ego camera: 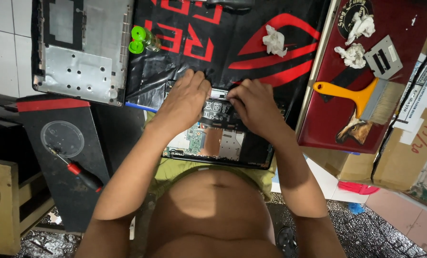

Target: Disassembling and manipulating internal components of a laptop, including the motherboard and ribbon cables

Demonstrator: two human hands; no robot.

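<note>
My left hand (pixel 187 98) and right hand (pixel 254 105) are bare: no gloves, no rings, no watch or band at either wrist. My forearms are uncovered all the way up to the elbows and past them, with no sleeves anywhere in view. My torso is bare as well, chest and belly uncovered, the navel showing at the middle. The only clothing I can see on myself is a pair of olive-green shorts (pixel 168 174), whose waistband runs across just under my belly and whose cloth shows on both sides of my waist, most of it on my left.
</note>
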